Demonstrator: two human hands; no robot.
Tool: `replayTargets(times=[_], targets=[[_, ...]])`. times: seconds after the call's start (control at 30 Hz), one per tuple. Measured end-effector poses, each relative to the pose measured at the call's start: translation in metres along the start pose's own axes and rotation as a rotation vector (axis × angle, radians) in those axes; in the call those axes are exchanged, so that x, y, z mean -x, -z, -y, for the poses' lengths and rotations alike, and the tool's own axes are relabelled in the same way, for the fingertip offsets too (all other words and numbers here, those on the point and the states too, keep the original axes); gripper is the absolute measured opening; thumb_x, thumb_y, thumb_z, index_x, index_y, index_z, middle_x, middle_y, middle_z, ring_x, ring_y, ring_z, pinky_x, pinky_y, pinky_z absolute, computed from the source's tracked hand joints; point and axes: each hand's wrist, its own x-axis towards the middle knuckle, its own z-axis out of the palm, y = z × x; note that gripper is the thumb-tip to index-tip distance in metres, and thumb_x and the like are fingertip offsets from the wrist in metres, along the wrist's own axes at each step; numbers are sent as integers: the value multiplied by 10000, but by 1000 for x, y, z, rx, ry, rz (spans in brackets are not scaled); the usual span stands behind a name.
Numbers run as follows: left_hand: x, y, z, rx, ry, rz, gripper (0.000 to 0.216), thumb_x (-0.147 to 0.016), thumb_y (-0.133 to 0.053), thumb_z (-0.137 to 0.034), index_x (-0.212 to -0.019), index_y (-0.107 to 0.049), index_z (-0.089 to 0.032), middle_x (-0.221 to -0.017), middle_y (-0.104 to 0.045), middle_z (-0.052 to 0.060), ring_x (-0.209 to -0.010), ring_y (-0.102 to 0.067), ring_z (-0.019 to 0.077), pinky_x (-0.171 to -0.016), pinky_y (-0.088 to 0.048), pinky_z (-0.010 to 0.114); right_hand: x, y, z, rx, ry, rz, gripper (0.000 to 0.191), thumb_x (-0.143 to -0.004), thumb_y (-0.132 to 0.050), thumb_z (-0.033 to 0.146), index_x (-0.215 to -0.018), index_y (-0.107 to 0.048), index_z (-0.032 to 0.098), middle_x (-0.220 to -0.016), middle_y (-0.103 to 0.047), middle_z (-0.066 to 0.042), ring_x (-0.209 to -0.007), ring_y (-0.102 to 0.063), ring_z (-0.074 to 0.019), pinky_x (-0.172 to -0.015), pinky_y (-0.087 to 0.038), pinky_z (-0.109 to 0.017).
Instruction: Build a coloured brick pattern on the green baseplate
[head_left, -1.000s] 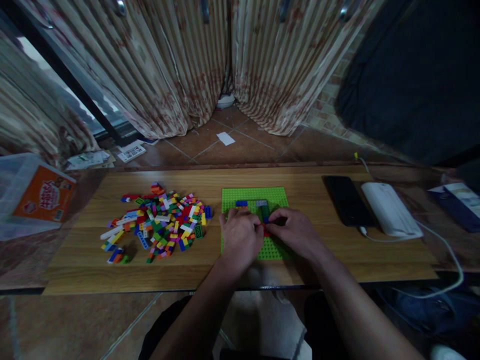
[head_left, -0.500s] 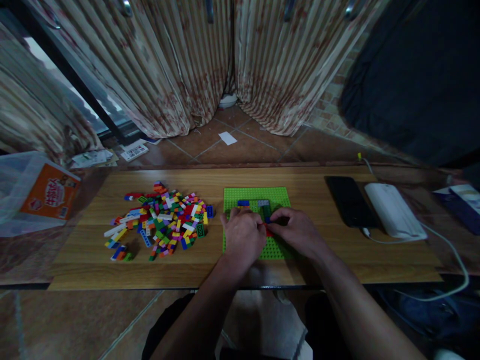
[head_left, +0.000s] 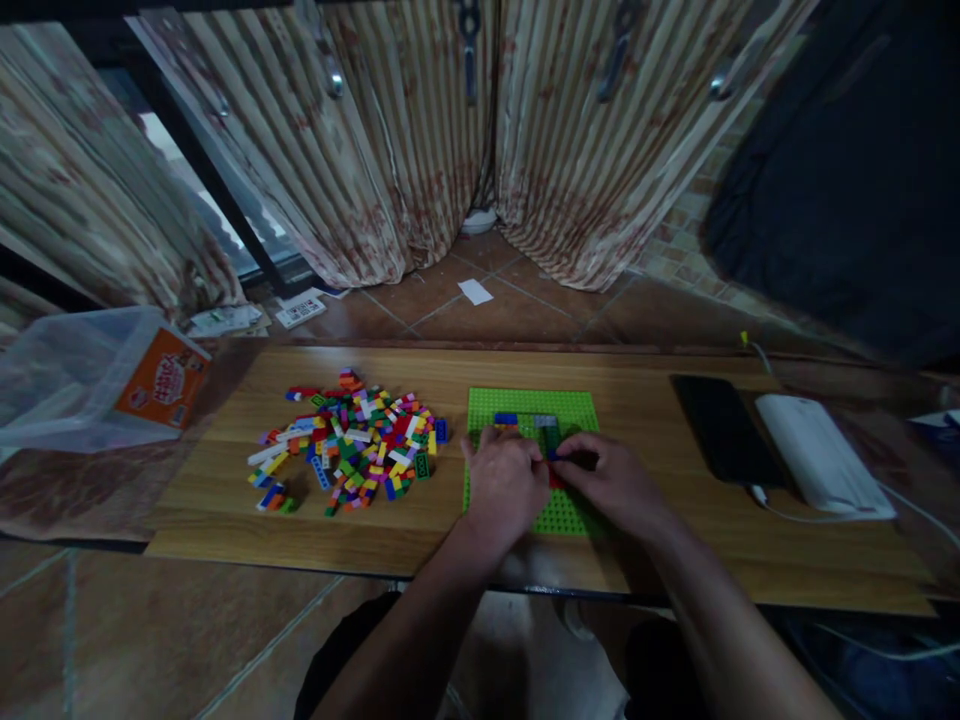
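A green studded baseplate [head_left: 574, 515] lies on the wooden table, with building bricks attached. A blue brick [head_left: 506, 419], a grey brick [head_left: 545, 421] and a dark green brick [head_left: 551, 440] show near its middle. My left hand [head_left: 504, 485] rests over the plate's left half, fingers curled downward; whatever lies beneath them is hidden. From the right, my right hand [head_left: 611, 478] pinches with thumb and forefinger at a red brick [head_left: 555, 478], close to the left hand's fingertips. The fingers cover much of this brick.
Loose multicoloured bricks [head_left: 367, 440] lie heaped left of the plate. A black phone [head_left: 726, 430] and a white power bank [head_left: 821, 455] with a cable lie on the right. Beyond the table's left end stands a clear plastic box [head_left: 97, 350] with an orange label.
The whole view has shifted, so the table and hands appear slightly further right and lower. Both hands stay at the same spot on the baseplate, with little visible finger movement.
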Motion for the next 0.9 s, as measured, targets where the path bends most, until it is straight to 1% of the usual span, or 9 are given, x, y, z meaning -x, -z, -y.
replayTargets(times=[0.07,0.17,0.27,0.4,0.57,0.67,0.77,0.83,0.9], targets=[[2,2,2,12,-31,-4,150,-852,-593,-203,-774,-718,-229,-930,-742,42,-1020,-584,285,-954,-384,546,-3,6,-3,-102,-46,-25,254,-751,-657,440,-822,-743,212,-817,-755,-40,-774,-678,-226,-717,-483,-345],[1,8,6,66,-39,-31,191,-897,-551,-207,-803,-715,-233,-937,-738,32,-988,-602,254,-937,-409,492,-9,9,-6,-195,-114,-182,317,-759,-649,509,-771,-738,205,-749,-746,-40,-739,-676,-228,-679,-486,-333],[-2,18,14,156,-8,-93,190,-908,-546,-200,-865,-726,-241,-940,-738,24,-957,-627,218,-924,-439,414,-11,6,-7,-187,-108,-265,308,-766,-648,509,-748,-735,214,-693,-732,-26,-681,-666,-214,-634,-475,-317],[-7,32,34,250,49,-158,191,-901,-554,-192,-866,-738,-229,-913,-736,34,-914,-653,197,-869,-482,331,-10,1,-8,-106,-124,-336,336,-767,-643,535,-754,-742,214,-674,-734,-35,-640,-670,-223,-588,-464,-320],[-11,52,70,389,129,-339,194,-877,-545,-142,-849,-733,-184,-872,-738,40,-834,-663,164,-814,-495,277,-11,0,-2,-80,-175,-400,358,-746,-634,543,-771,-741,202,-697,-737,-58,-664,-673,-250,-604,-467,-347],[-12,67,92,478,244,-481,157,-860,-576,-178,-850,-732,-157,-848,-738,47,-793,-662,158,-757,-495,256,-8,-5,6,-72,-190,-393,367,-760,-622,540,-789,-738,193,-750,-744,-78,-721,-683,-273,-651,-480,-369],[-10,83,113,538,360,-583,151,-832,-589,-189,-833,-735,-149,-805,-736,38,-747,-656,153,-722,-488,247,-3,-17,16,-65,-133,-355,358,-792,-610,542,-827,-735,208,-816,-749,-75,-788,-688,-276,-721,-498,-381],[-6,92,124,570,398,-623,155,-813,-598,-193,-841,-742,-146,-784,-734,33,-730,-651,153,-708,-482,243,1,-28,23,-60,-26,-337,336,-818,-600,535,-825,-722,222,-852,-743,-66,-824,-683,-264,-757,-502,-371],[-2,98,134,595,422,-658,160,-792,-612,-202,-846,-751,-144,-771,-731,31,-726,-649,155,-696,-474,240,4,-41,31,-64,122,-314,308,-850,-583,514,-818,-703,232,-885,-731,-60,-855,-674,-247,-769,-502,-350]])
